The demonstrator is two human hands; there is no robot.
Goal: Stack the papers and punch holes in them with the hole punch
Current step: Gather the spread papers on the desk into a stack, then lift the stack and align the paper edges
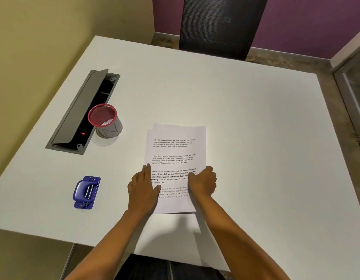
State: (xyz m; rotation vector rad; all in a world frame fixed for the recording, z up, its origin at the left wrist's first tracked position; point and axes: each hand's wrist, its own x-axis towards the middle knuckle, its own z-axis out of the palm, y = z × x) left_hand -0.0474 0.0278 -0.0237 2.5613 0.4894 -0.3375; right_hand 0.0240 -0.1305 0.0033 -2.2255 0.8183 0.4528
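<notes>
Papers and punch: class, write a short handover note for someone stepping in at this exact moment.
Left hand: flat on the left edge of the papers.
Right hand: curled on the right edge, fingers on the top sheet.
Papers: mid-table, nearly stacked; a lower sheet still peeks out at the far edge.
Punch: left of the papers, apart from them, untouched.
Cup: far left, by the open cable hatch.
Done: sheets gathered.
Left: square the edges, fetch the punch, punch holes.
</notes>
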